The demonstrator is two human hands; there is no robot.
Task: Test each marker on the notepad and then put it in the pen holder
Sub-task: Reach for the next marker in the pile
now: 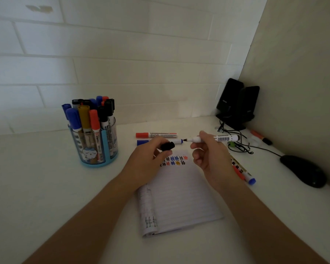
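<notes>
At the far left of the table (46, 187) stood the pen holder (92, 164), already crowded with capped markers, well apart from both hands. The left hand (149, 159) pinched a black cap (168, 146) between thumb and fingers, over the notepad's far edge. The notepad (179, 197) lay between the forearms, directly beneath and nearer than both hands, with rows of coloured test marks (174, 161) along its far end and bare lined paper below them. Just beyond it lay a red-capped marker (156, 135) and a blue one (141, 142).

The right hand (208, 159) gripped the uncapped marker (217, 138) near its nib. Its long axis ran left to right, level with the table, nib pointing left at the cap and just short of it. To write, that nib would probably have to tip down and come nearer to the paper, a job for the right hand; the holder lay closer to the left one. More markers (244, 174) waited right of the notepad.
</notes>
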